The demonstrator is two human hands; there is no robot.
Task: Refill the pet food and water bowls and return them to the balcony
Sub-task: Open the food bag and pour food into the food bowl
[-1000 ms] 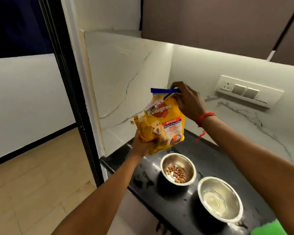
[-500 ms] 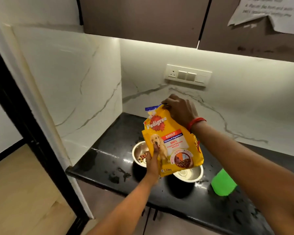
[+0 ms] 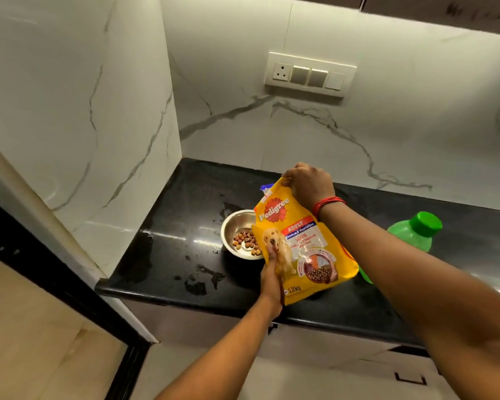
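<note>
A black countertop (image 3: 168, 241) runs from the left corner to the right, wet patches near its front edge. Above it a yellow pet food bag (image 3: 303, 249) is held upright, tilted slightly left. The right hand (image 3: 308, 184) pinches the bag's top edge, fingers curled over it; the left hand (image 3: 272, 272) grips the lower left side, thumb pressed on the printed front. The steel food bowl (image 3: 237, 229), holding some kibble (image 3: 247, 242), sits just left of the bag and partly behind it. A green bottle (image 3: 413, 230) lies to the right. The bag hides the second bowl, which showed beneath it half a second ago.
</note>
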